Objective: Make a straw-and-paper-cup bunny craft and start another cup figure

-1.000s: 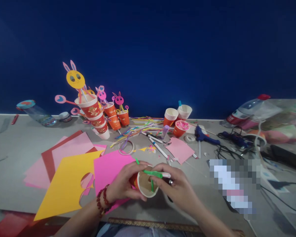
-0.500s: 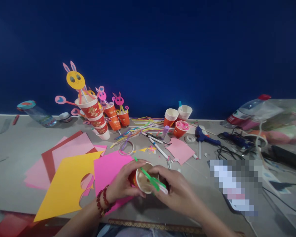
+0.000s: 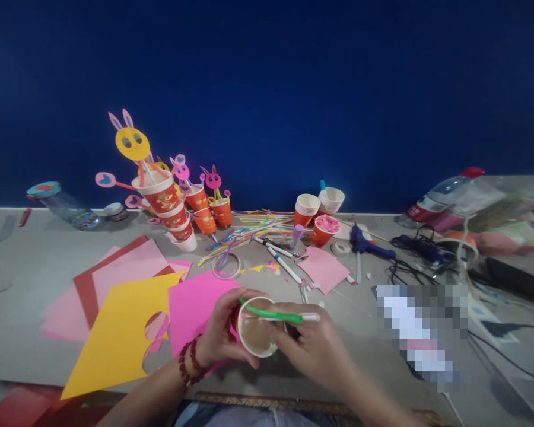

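Observation:
My left hand (image 3: 222, 332) is wrapped round a red paper cup (image 3: 256, 341), its pale inside tilted up towards me. At the cup's right rim, my right hand (image 3: 318, 347) pinches a green straw (image 3: 287, 316) that lies across the mouth. A white straw (image 3: 310, 317) sticks out beside it over the knuckles. Some of the right fingers reach into the cup, and their tips are partly hidden. Another bit of green shows below the rim. Under the left hand lies a bright pink paper sheet (image 3: 196, 302).
Yellow paper (image 3: 111, 326) with cut-outs lies left. Stacked cups with a paper rabbit (image 3: 132, 143) stand behind. Long straws (image 3: 249, 234), markers (image 3: 285, 265), a tape roll (image 3: 226, 265) and a cup of pink scraps (image 3: 326, 228) sit mid-table. Rightward are a glue gun (image 3: 369, 244), cables and a bottle (image 3: 442, 198).
The cup has turned so its mouth faces up more. The green straw has swung from a steep slant to nearly level across the rim, the right hand moving slightly right with it.

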`<state>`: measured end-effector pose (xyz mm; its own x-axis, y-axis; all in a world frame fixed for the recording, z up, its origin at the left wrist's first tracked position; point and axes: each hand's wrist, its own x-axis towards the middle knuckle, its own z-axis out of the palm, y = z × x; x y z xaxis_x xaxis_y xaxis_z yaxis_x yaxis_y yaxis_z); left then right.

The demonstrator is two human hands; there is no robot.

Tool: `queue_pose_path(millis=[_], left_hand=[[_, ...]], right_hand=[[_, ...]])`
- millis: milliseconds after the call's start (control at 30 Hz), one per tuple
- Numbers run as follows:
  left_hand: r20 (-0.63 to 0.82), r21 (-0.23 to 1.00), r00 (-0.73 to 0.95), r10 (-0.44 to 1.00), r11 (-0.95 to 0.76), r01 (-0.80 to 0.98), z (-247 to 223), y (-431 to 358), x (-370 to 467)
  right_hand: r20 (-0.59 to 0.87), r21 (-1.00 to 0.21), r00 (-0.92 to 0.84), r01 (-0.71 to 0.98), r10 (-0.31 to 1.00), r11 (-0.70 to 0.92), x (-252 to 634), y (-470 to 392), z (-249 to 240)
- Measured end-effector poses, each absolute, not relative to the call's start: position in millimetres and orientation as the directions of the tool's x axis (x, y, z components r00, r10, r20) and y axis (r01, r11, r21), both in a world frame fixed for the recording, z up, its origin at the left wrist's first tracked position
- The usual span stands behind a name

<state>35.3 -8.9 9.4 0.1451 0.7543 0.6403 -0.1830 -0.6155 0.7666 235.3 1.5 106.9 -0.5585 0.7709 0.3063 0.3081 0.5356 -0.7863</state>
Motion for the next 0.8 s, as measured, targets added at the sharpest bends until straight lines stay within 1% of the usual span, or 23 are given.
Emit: queue_pose_path(millis=[167, 367, 433, 533, 600, 700, 733, 800], left_hand=[[0.571, 0.81, 0.114, 0.813, -0.537, -0.235, 10.8, -15.3, 37.9], [0.568, 0.811, 0.079, 0.82, -0.54, -0.227, 7.8, -16.8, 38.8], [0.559, 0.813, 0.053, 0.828, -0.534, -0.23, 8.1, -16.9, 40.7], [0.507, 0.843, 0.034, 0.861, -0.487, -0.227, 10.5, -17.0, 44.0], [0.462, 0.868, 0.036, 0.886, -0.444, -0.221, 11.8, -16.8, 45.6], [0.421, 0.887, 0.032, 0.906, -0.404, -0.225, 11.8, -15.3, 47.2], [0.416, 0.888, 0.034, 0.909, -0.398, -0.23, 11.3, -14.7, 47.4], [0.421, 0.883, 0.036, 0.906, -0.401, -0.244, 10.4, -13.9, 47.7]], right_hand=[[0.331, -0.721, -0.569, 0.362, 0.753, 0.591, 231.5, 0.0, 108.3], [0.275, -0.702, -0.575, 0.428, 0.771, 0.569, 228.2, -1.5, 107.8], [0.273, -0.685, -0.574, 0.447, 0.772, 0.575, 227.5, -0.3, 107.5], [0.293, -0.659, -0.545, 0.48, 0.786, 0.579, 228.4, 2.2, 105.6], [0.322, -0.668, -0.489, 0.489, 0.81, 0.561, 230.9, 3.9, 103.5], [0.351, -0.718, -0.359, 0.49, 0.865, 0.495, 235.6, 7.9, 100.2], [0.346, -0.744, -0.327, 0.476, 0.879, 0.47, 236.6, 9.8, 99.2], [0.32, -0.806, -0.318, 0.404, 0.892, 0.433, 237.0, 14.2, 97.6]])
